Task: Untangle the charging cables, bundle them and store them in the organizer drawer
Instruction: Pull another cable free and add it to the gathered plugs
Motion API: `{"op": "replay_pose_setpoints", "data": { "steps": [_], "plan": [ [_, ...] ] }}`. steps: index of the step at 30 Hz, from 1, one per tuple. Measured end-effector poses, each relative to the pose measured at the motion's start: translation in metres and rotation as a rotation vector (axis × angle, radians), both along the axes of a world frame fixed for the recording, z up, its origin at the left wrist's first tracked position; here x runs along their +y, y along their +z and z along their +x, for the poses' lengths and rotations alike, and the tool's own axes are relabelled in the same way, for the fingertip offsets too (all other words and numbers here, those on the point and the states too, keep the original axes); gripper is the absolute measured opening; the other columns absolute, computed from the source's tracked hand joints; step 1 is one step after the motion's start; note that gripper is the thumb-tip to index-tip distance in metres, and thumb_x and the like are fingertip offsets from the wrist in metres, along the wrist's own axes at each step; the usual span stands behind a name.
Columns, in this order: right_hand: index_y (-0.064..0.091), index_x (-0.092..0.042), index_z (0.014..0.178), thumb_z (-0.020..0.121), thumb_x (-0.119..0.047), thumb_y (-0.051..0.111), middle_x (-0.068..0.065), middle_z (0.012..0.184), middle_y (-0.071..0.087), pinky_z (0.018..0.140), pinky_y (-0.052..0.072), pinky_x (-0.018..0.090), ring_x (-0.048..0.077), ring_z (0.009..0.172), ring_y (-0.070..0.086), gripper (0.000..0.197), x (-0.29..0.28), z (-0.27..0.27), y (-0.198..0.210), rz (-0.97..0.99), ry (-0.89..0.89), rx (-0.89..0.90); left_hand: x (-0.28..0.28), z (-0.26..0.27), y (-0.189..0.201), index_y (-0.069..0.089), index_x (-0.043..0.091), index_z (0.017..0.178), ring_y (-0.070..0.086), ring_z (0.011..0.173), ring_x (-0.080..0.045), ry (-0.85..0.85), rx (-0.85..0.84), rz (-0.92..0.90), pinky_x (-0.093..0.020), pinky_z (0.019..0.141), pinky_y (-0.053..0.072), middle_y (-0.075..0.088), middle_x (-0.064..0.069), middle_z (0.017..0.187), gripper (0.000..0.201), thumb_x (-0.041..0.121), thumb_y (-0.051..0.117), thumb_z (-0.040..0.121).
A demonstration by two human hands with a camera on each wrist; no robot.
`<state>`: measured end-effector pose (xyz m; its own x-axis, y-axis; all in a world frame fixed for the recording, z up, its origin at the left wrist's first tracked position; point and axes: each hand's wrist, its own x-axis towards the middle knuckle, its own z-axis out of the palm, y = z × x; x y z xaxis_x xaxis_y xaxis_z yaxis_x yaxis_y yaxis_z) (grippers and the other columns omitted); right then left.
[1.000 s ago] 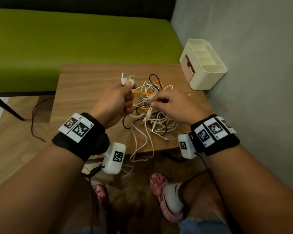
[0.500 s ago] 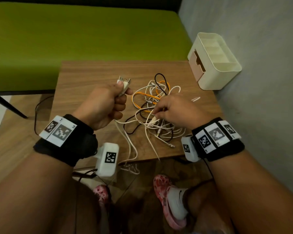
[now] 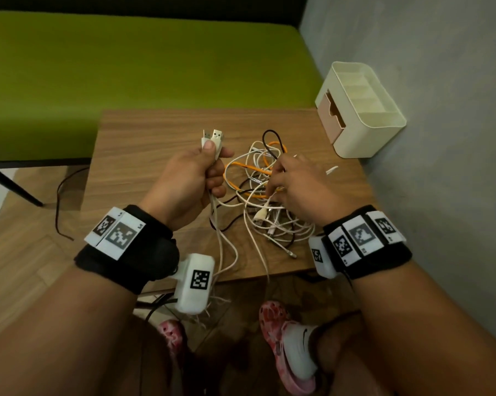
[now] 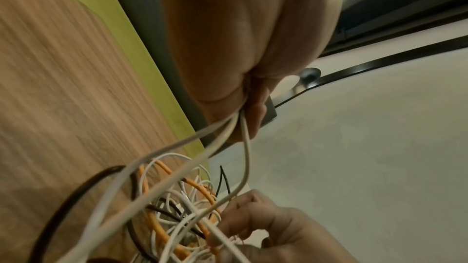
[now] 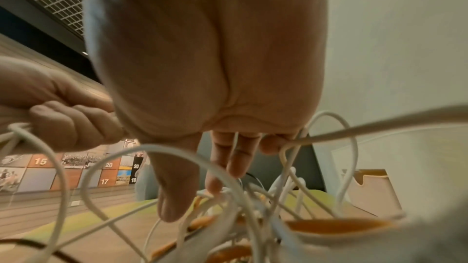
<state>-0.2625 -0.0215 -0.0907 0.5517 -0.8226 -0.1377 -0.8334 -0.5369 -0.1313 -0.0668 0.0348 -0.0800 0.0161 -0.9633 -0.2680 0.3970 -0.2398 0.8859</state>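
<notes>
Gripping two white plug ends (image 3: pixel 212 138) in a fist, the left hand (image 3: pixel 184 184) holds clear of the tangle (image 3: pixel 269 207), which lies on the counter (image 3: pixel 144 144) near the organizer (image 3: pixel 364 110). The right hand (image 3: pixel 298 187) has released its white connector (image 3: pixel 260 216). Left wrist: white cables (image 4: pixel 228 137) leave the fist. Right wrist: fingers (image 5: pixel 228 159) extend loosely into the loops, gripping nothing. Judgement: a fresh strand must be chosen.

Left hand (image 3: pixel 189 178) fisted — right hand (image 3: pixel 295 187) loose
</notes>
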Motion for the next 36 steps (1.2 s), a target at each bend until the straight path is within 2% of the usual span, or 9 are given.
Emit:
{"op": "replay_pose_setpoints", "data": {
  "steps": [5, 8, 14, 16, 20, 23, 28, 33, 36],
  "plan": [
    [0.071, -0.04, 0.109, 0.089, -0.025, 0.069, -0.006, 0.118, 0.04, 0.092, 0.027, 0.037, 0.023, 0.117, 0.033, 0.025, 0.009, 0.009, -0.006, 0.016, 0.012, 0.095, 0.0, -0.001, 0.001, 0.051, -0.001, 0.118, 0.028, 0.046, -0.004, -0.035, 0.026, 0.003, -0.017, 0.045, 0.032, 0.03, 0.006, 0.06, 0.04, 0.031, 0.031, 0.106],
    [0.073, -0.036, 0.101, 0.089, -0.029, 0.068, -0.005, 0.119, 0.041, 0.09, 0.027, 0.037, 0.023, 0.117, 0.034, 0.015, 0.008, 0.008, -0.004, -0.028, -0.007, 0.079, 0.001, -0.003, 0.003, 0.054, 0.004, 0.104, 0.027, 0.047, -0.005, -0.053, 0.049, -0.009, -0.017, 0.045, 0.031, 0.029, 0.005, 0.06, 0.034, 0.03, 0.031, 0.106],
    [0.067, -0.028, 0.098, 0.091, -0.028, 0.064, -0.011, 0.117, 0.044, 0.101, 0.031, 0.04, 0.004, 0.109, 0.03, 0.008, 0.008, -0.001, 0.017, -0.014, -0.147, -0.357, 0.001, -0.003, 0.004, 0.046, 0.014, 0.089, 0.038, 0.049, -0.008, 0.021, 0.127, -0.085, -0.023, 0.048, 0.042, 0.033, 0.004, 0.06, 0.027, 0.03, 0.032, 0.106],
    [0.063, -0.029, 0.091, 0.089, -0.024, 0.063, -0.01, 0.111, 0.042, 0.102, 0.032, 0.041, 0.007, 0.112, 0.035, 0.005, 0.007, -0.005, 0.024, -0.035, -0.175, -0.447, 0.0, -0.002, 0.004, 0.046, 0.015, 0.089, 0.042, 0.051, -0.01, 0.052, 0.136, -0.103, -0.025, 0.049, 0.045, 0.038, 0.004, 0.061, 0.029, 0.031, 0.03, 0.106],
    [0.07, -0.029, 0.094, 0.088, -0.027, 0.062, -0.005, 0.117, 0.036, 0.087, 0.023, 0.037, 0.021, 0.118, 0.031, 0.01, 0.005, -0.004, 0.026, -0.157, -0.188, -0.085, -0.005, -0.004, 0.002, 0.046, 0.016, 0.088, 0.033, 0.048, -0.008, 0.081, 0.156, -0.135, -0.021, 0.046, 0.034, 0.035, 0.007, 0.057, 0.029, 0.032, 0.029, 0.107],
    [0.076, -0.032, 0.09, 0.086, -0.032, 0.071, -0.008, 0.122, 0.037, 0.085, 0.024, 0.036, 0.02, 0.115, 0.027, 0.006, 0.008, -0.003, 0.026, -0.135, -0.149, -0.055, -0.008, -0.006, 0.0, 0.045, 0.016, 0.089, 0.027, 0.047, -0.006, 0.086, 0.153, -0.157, -0.019, 0.045, 0.029, 0.033, 0.009, 0.056, 0.029, 0.032, 0.029, 0.107],
    [0.071, -0.045, 0.075, 0.077, -0.035, 0.079, -0.018, 0.115, 0.039, 0.096, 0.029, 0.026, 0.013, 0.11, 0.032, 0.013, 0.004, -0.017, 0.033, 0.086, -0.075, -0.418, -0.012, -0.01, -0.001, 0.045, 0.015, 0.089, 0.025, 0.046, -0.005, 0.093, 0.142, -0.177, -0.019, 0.045, 0.027, 0.033, 0.009, 0.055, 0.028, 0.03, 0.029, 0.107],
    [0.072, -0.038, 0.09, 0.083, -0.019, 0.076, -0.014, 0.097, 0.049, 0.081, 0.045, 0.025, 0.004, 0.091, 0.051, 0.021, -0.005, -0.026, 0.028, 0.096, -0.137, -0.956, -0.016, -0.019, -0.001, 0.046, 0.014, 0.09, 0.025, 0.046, -0.005, 0.124, 0.131, -0.194, -0.019, 0.045, 0.027, 0.032, 0.009, 0.055, 0.028, 0.029, 0.03, 0.107],
    [0.066, -0.037, 0.092, 0.091, -0.014, 0.067, -0.011, 0.093, 0.057, 0.077, 0.048, 0.022, 0.005, 0.085, 0.056, 0.022, -0.006, -0.024, 0.028, 0.053, -0.216, -1.023, -0.018, -0.028, -0.002, 0.049, 0.009, 0.097, 0.025, 0.045, -0.005, 0.125, 0.127, -0.197, -0.019, 0.045, 0.027, 0.031, 0.008, 0.054, 0.027, 0.027, 0.03, 0.107]
  ]
}}
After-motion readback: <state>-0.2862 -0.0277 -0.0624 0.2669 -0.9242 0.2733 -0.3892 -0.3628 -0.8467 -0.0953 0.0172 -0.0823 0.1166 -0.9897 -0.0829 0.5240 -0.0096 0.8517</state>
